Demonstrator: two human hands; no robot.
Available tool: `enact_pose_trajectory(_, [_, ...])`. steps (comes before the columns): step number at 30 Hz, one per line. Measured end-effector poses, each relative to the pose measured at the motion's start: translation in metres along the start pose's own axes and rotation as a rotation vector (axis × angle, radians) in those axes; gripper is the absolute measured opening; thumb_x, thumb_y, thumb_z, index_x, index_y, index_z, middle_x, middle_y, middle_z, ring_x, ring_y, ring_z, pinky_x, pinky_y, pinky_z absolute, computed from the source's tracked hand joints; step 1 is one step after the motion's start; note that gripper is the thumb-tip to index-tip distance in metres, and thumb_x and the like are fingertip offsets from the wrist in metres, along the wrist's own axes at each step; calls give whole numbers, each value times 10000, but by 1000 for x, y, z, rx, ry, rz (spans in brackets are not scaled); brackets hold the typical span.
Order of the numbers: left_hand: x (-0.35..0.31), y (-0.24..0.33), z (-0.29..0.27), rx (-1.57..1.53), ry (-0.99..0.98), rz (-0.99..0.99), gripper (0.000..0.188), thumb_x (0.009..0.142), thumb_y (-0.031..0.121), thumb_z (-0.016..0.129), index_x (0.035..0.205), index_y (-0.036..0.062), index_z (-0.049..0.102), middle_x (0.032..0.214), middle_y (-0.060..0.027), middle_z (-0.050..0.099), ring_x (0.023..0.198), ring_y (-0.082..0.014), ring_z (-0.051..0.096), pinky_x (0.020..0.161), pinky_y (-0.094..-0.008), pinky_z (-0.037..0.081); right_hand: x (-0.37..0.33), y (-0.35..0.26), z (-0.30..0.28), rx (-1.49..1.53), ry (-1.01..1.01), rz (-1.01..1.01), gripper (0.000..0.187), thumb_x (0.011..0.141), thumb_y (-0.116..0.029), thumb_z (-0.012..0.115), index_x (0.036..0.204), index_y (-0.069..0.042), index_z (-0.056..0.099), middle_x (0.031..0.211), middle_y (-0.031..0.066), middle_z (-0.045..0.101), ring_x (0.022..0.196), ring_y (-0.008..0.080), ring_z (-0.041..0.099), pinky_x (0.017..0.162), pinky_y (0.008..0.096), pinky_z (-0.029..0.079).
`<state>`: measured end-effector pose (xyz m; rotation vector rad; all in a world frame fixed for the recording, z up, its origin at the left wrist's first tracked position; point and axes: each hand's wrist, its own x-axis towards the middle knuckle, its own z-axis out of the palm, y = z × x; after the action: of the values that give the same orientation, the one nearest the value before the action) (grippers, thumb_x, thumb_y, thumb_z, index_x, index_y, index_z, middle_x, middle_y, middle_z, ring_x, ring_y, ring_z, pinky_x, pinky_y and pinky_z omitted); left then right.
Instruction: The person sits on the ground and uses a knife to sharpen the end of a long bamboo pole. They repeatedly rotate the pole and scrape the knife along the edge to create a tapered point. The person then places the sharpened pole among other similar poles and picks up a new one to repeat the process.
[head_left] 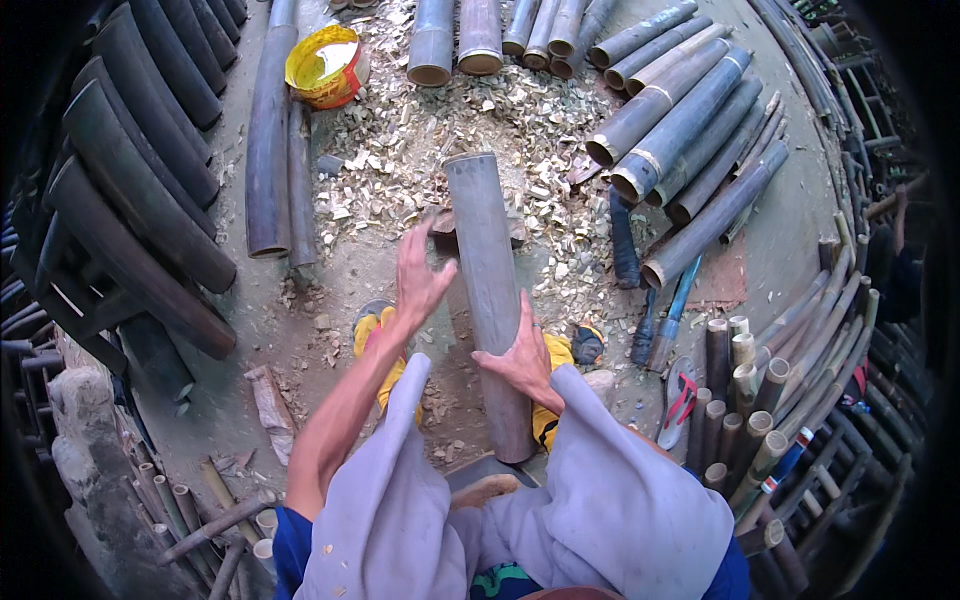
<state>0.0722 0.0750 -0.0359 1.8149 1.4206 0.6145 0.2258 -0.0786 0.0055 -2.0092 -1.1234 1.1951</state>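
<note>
A thick grey-brown bamboo tube (482, 225) lies lengthwise in front of me, its near end between my legs. Its far part crosses over a reddish-brown block (445, 228). My right hand (522, 358) grips the tube's nearer half, thumb across the top and fingers along the right side. Just left of the tube, my left hand (425, 275) is raised and open, fingers spread, apparently holding nothing. Pale chips (560, 200) litter the ground around the tube's far end.
More bamboo tubes (690, 115) lie at the far right, and a yellow-and-red bucket (350, 85) stands far left. Dark curved pieces (140, 185) stack along the left. Long-handled tools (672, 325), a sandal (679, 400) and upright bamboo lengths (745, 385) are on the right.
</note>
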Motion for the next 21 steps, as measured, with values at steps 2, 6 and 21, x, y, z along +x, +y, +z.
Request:
enact_pose_trajectory(2, [29, 12, -9, 356, 147, 308, 753, 647, 117, 774, 1330, 54, 463, 1269, -137, 513, 1177, -321, 486, 996, -402, 429, -1, -7, -6, -44, -16, 6, 1212, 529, -449, 850, 1461, -15, 210, 1339, 255, 442, 1248, 396, 437, 1040, 459, 375])
enact_pose_trajectory(6, [50, -18, -9, 485, -107, 293, 606, 641, 111, 791, 1193, 82, 543, 1206, -99, 526, 1108, -317, 509, 934, -415, 465, 5, -3, -9, -58, -51, -62, 1059, 581, -420, 809, 1400, -8, 278, 1294, 241, 478, 1202, 398, 463, 1006, 462, 393])
enact_pose_trajectory(21, [0, -34, -40, 356, -26, 273, 625, 660, 105, 764, 1246, 95, 548, 1153, -170, 536, 1121, -347, 497, 998, -418, 402, 14, 48, -11, 58, -125, -180, 524, 779, -311, 657, 1170, 17, 535, 1127, 189, 617, 1030, 404, 564, 880, 472, 460])
